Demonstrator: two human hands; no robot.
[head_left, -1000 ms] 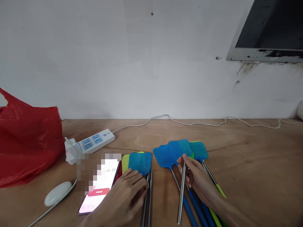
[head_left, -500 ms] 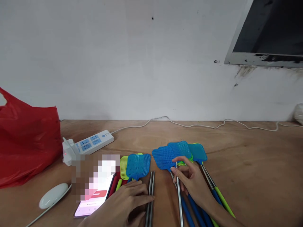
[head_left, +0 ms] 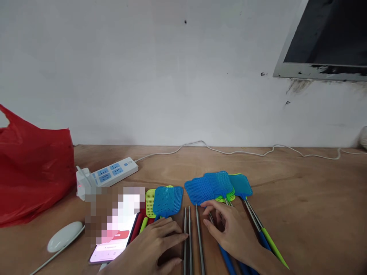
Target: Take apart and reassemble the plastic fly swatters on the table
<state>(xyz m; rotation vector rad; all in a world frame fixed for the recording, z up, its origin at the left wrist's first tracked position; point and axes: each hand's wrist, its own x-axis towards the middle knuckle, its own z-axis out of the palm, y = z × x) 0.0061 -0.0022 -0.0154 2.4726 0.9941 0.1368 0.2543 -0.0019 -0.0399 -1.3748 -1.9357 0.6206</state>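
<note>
On the wooden table [head_left: 301,198] lie two groups of fly swatters. The left group [head_left: 164,200] has blue and yellow-green heads. The right group [head_left: 216,185] has several blue heads with blue and green handles. Three bare metal rods [head_left: 192,236] lie side by side between the groups. My left hand [head_left: 155,246] rests flat beside the rods, fingertips touching the nearest one, fingers stretched out. My right hand [head_left: 226,231] lies over the right swatters' shafts, fingers spread and loosely curved, just right of the third rod, holding nothing.
A phone [head_left: 114,240] with a lit screen lies left of my left hand. A white mouse [head_left: 64,236], a white power strip [head_left: 106,175] with its cable [head_left: 229,151], and a red plastic bag [head_left: 31,172] sit further left. A dark panel [head_left: 327,38] hangs at upper right.
My right hand carried a metal rod leftwards, laid it beside the two other rods and let go. My left hand slid slightly toward me along the rods.
</note>
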